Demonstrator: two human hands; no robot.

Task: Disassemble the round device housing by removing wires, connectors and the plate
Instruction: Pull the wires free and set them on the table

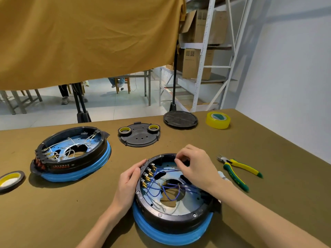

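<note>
Bracing the round housing [172,219], left hand [128,185] grips its rim; right hand [195,167] pinches a blue wire [166,170]; no writing legible.

The right hand [194,167] covers the far right part of the round housing [172,208], and its pinched fingertips hide whatever they grip there. The left hand [128,183] masks the housing's left rim. Both forearms run off the bottom edge. At lower left a black tape roll [10,180] is cut by the frame edge. A white object [223,175] beside the pliers [238,171] is mostly hidden behind the right wrist.
</note>
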